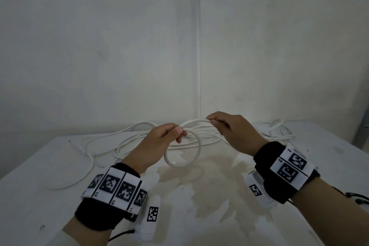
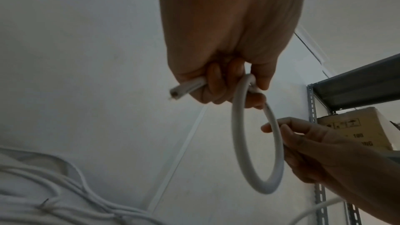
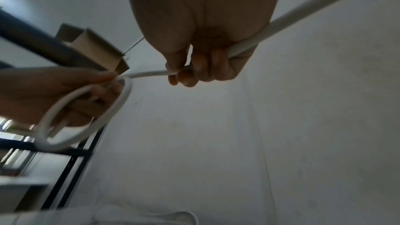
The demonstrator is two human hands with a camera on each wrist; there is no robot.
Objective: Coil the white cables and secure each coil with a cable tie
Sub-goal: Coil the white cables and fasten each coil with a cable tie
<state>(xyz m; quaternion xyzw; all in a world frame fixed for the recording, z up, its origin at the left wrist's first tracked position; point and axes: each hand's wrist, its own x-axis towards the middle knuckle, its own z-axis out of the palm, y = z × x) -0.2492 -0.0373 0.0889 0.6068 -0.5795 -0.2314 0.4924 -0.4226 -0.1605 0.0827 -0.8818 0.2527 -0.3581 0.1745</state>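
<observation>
At frame centre, above the counter [image 1: 50,166], the left hand [image 1: 159,140] pinches the first cable [image 1: 182,163] loop; the right hand [image 1: 233,132] grips the feed. A slackened pinch could spring it open.

storeroom, slotted metal shelving [image 2: 314,109], cardboard box [image 2: 357,129]

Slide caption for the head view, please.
Left hand pinches the first white cable loop while right hand feeds more.
</observation>
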